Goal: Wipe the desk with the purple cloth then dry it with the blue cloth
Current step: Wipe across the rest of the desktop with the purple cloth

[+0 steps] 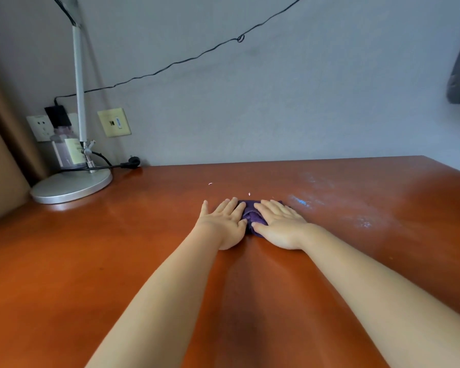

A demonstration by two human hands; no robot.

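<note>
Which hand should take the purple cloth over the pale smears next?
Right, probably. The right hand lies flat on the purple cloth on the side nearest the pale smears on the desk. The left hand presses the cloth's far side and would have to cross over.

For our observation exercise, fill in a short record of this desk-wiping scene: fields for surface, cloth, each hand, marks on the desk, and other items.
surface: reddish-brown wooden desk
cloth: crumpled purple cloth, lying on the desk under both hands
left hand: flat, fingers straight, pressing the cloth
right hand: flat, fingers straight, pressing the cloth
marks: pale bluish smears right of the cloth
other items: silver desk lamp with round base at far left
blue cloth: not visible
</note>
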